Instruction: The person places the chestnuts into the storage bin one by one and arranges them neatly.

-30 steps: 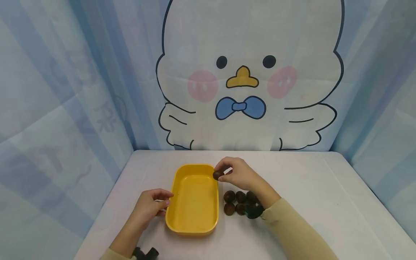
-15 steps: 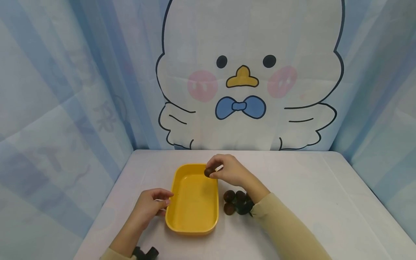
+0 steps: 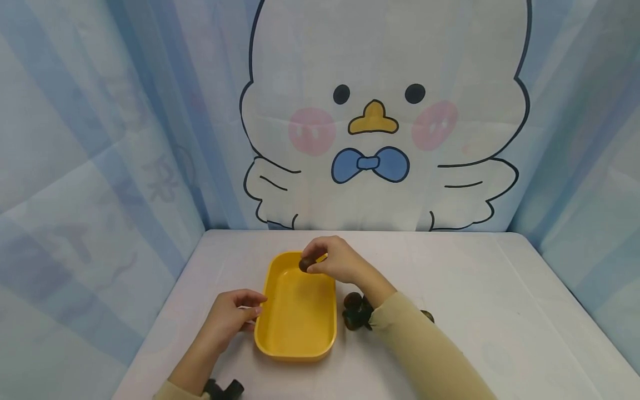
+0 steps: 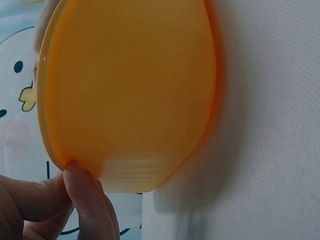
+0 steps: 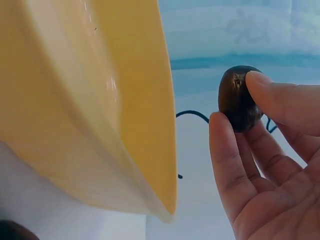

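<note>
A small dark brown, chestnut-like ball (image 3: 305, 265) is pinched between the thumb and fingers of my right hand (image 3: 337, 261), above the far end of a yellow tray (image 3: 297, 322). In the right wrist view the ball (image 5: 239, 100) has a smooth surface and a pale scar near its top. My left hand (image 3: 232, 314) pinches the tray's left rim with thumb and finger; the left wrist view shows a fingertip (image 4: 74, 172) over the wall. No ball shows on the visible floor of the tray.
More brown balls (image 3: 352, 300) lie on the white table (image 3: 480, 278) right of the tray, partly hidden by my right wrist and sleeve. One ball (image 3: 427, 315) peeks out beyond the sleeve. A printed curtain (image 3: 375, 205) stands behind the table.
My right hand has carried the brown ball leftward, from the tray's right rim to over its far end. Its sleeve now covers more of the other balls. The left hand and tray stay put.
</note>
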Available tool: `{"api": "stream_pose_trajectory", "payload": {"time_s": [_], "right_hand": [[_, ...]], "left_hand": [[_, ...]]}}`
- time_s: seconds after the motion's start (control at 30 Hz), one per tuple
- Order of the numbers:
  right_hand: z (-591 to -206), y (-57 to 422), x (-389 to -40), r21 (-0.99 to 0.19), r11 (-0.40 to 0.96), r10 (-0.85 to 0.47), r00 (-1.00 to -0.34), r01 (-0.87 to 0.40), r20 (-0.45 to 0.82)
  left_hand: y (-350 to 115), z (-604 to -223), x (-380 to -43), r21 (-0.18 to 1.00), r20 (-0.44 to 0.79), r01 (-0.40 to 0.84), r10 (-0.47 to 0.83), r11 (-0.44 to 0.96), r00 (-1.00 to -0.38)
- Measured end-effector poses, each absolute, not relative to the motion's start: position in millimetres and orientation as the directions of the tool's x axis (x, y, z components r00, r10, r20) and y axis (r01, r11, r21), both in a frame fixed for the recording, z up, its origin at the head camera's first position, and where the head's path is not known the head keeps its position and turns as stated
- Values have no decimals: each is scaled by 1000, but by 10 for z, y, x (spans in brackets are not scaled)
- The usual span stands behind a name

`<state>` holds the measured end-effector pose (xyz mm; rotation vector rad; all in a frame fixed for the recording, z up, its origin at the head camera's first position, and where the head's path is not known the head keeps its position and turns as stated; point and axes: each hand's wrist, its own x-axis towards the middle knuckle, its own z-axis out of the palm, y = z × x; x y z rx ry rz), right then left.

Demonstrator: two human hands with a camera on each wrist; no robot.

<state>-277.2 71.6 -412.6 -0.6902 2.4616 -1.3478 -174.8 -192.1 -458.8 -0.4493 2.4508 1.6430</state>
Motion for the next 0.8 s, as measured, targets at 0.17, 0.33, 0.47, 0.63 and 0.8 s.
{"api": "stream_pose_trajectory", "payload": {"time_s": [0.17,0.33,0.47,0.63,0.8], "right_hand": [[-4147,629,-2808,-854,444,-529,-849,-270,-7],[-4189,541,-2851,-864,417,-549,-835,-282,8],[-4231,469,-2878,-879,389,-557,-831,-275,13],[-4305,368,-2913,-887,398,-531,-847,-235,-13],[-4372,279,-2936,-887,416,-512,-858,-199,-48]], "left_hand": [[-1917,-4603,-1756,876,-289,-329,-161,354,-944],[-1915,-4601,-1756,877,-286,-324,-155,356,-946],[-1913,-4593,-1750,878,-287,-324,-153,351,-946],[-1911,-4589,-1747,877,-290,-327,-155,351,-944],[-1913,-4593,-1748,875,-289,-327,-158,358,-944]]}}
